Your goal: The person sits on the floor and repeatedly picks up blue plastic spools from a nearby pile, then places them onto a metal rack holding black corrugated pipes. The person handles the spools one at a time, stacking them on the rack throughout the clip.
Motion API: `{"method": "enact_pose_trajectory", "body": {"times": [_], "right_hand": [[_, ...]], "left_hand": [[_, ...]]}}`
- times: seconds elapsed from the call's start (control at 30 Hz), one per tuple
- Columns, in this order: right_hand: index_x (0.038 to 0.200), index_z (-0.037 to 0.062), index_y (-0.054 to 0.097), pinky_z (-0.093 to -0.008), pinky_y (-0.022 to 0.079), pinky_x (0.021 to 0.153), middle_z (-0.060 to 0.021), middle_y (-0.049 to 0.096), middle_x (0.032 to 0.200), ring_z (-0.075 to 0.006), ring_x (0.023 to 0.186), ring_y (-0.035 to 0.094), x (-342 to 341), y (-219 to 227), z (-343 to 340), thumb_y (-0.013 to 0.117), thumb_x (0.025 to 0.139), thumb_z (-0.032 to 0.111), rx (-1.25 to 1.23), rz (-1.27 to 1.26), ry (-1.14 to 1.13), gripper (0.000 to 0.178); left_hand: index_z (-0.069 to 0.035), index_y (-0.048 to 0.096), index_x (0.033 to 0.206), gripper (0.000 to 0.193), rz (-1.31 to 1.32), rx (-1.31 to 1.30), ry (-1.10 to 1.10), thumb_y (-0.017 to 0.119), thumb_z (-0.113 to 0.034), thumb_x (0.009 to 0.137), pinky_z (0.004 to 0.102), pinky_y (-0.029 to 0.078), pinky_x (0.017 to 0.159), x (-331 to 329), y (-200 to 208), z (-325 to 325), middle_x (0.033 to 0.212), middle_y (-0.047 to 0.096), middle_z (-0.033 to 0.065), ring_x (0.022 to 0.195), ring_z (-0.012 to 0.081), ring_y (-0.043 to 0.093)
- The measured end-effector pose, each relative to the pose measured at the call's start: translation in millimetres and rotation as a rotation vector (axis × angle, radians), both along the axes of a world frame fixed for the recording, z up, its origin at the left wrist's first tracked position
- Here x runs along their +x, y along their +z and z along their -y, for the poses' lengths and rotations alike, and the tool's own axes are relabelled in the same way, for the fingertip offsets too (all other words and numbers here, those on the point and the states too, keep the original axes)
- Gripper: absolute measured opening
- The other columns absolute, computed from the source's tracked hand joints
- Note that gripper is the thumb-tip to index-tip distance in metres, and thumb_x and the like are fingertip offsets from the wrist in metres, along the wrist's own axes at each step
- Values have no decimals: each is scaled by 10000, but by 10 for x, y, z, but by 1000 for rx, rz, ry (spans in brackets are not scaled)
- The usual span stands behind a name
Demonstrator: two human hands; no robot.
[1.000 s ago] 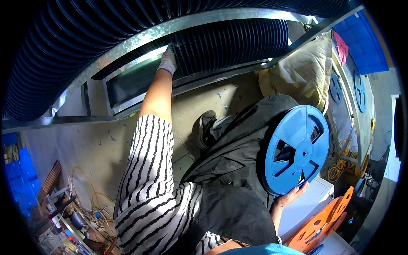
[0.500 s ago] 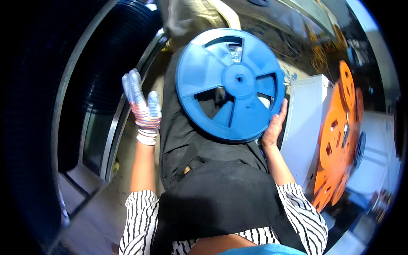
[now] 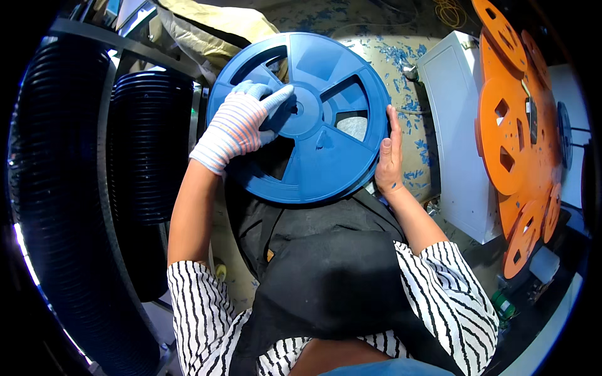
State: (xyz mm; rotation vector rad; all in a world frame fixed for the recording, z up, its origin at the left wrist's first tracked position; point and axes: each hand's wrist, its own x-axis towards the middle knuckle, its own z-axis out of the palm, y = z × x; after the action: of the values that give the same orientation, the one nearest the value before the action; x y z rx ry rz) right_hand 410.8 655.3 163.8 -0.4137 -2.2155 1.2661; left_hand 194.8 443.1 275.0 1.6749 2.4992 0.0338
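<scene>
A large blue plastic reel (image 3: 335, 166) with a round hub and cut-out windows rests above my lap, over the black apron. My left hand (image 3: 241, 122), in a striped knit glove, lies over the reel's left side. Its fingers bend at the windows around a spoke, and one finger extends toward the hub; some fingertips are hidden. Against the reel's right rim rests my bare right hand (image 3: 390, 160), fingers stretched out along the edge and thumb a little apart from them.
Stacks of dark ribbed discs (image 3: 150, 150) stand in a metal frame to the left. To the right are a white cabinet (image 3: 461, 150) and orange discs (image 3: 501, 119). Blue scraps (image 3: 404, 59) litter the floor beyond the reel. A beige cloth sack (image 3: 219, 25) lies at the far left.
My left hand has come from beside the reel onto its left side. The reel has turned and sits further left in view. My right hand stays at its rim.
</scene>
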Motion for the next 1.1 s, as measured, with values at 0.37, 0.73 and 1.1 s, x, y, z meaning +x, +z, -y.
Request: {"method": "enact_pose_trajectory", "body": {"times": [0.37,0.73,1.1], "right_hand": [[1465,-20,238,-410,170,1145,-197,287,1502,-341,1393,256,-37,75,62,269,1004,453,-109,-31,58,662],[1453,-30,265,-402,191,1144,-203,311,1486,-340,1386,273,-11,17,52,294,1002,473,-115,-24,28,676],[1453,-28,272,-409,175,1143,-194,316,1487,-339,1386,271,-34,-39,44,310,1004,457,-85,-24,32,662]], "left_hand": [[12,529,1268,557,1602,822,415,629,-341,850,431,537,859,-502,671,-249,1038,611,203,929,296,634],[41,458,1251,659,2344,1271,206,585,-484,871,416,545,840,42,618,-452,1065,568,200,918,313,605],[46,388,1339,690,2481,1443,207,490,-488,914,491,486,979,137,318,63,1198,533,256,1082,376,591]]}}
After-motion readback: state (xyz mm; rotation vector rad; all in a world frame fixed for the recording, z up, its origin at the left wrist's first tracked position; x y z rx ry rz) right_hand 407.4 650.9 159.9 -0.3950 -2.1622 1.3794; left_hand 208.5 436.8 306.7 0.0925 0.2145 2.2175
